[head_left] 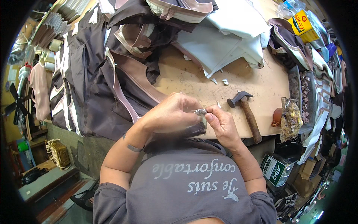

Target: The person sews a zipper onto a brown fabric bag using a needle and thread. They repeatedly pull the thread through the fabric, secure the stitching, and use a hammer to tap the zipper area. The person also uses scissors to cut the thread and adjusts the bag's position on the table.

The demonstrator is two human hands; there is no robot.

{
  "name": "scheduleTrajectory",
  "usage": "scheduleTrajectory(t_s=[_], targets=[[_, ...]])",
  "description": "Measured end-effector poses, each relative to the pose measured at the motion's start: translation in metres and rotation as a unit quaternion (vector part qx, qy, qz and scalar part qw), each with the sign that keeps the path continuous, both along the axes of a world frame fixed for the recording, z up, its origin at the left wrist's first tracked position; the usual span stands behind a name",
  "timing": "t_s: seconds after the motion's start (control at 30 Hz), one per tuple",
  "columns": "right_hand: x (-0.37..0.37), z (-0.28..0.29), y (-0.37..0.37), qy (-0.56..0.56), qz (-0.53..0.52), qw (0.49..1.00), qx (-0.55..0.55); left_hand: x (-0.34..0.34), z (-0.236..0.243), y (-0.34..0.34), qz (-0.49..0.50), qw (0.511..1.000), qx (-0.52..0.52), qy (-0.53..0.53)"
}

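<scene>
Near the table's front edge my left hand (173, 112) is closed, thumb and fingers pinching a small silvery piece (200, 111) whose kind I cannot make out. My right hand (223, 127) is closed too, its thumb and forefinger pressed at the other end of that piece. A dark fabric edge (197, 129) shows just under my left hand. Brown fabric panels (93, 78) with pinkish leather trim (138, 74) lie left of my hands. To the right of my right hand rests a hammer (250, 120) with a wooden handle, touched by neither hand.
White sheets (220, 44) lie at the back of the tan table (268, 86). A mesh tray (294, 84) with small brown pieces stands at the right, beside a container of yellowish stuff (291, 121). A yellow box (304, 26) sits at the far right.
</scene>
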State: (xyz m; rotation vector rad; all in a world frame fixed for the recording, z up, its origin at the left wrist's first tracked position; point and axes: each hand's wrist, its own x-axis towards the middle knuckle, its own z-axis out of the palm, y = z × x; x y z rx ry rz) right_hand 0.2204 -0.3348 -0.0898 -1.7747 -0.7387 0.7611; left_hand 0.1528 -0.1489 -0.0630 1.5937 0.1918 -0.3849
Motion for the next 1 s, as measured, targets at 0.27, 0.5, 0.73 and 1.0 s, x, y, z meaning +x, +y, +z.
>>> scheduleTrajectory(t_s=[0.27,0.5,0.73,1.0], targets=[[-0.001,-0.009,-0.001,0.004,-0.005,1.000,0.008,-0.001,0.000,-0.002,0.004,0.999,-0.026,0.023],[-0.002,-0.012,0.001,-0.032,-0.016,0.999,0.024,0.001,-0.002,-0.002,-0.012,1.000,-0.003,0.020],[0.004,-0.027,-0.005,-0.013,-0.044,0.999,0.017,0.000,-0.006,-0.004,-0.004,0.999,0.041,0.005],[0.010,-0.065,-0.013,-0.405,-0.053,0.893,-0.186,-0.046,0.025,0.009,0.123,0.959,0.240,-0.089]])
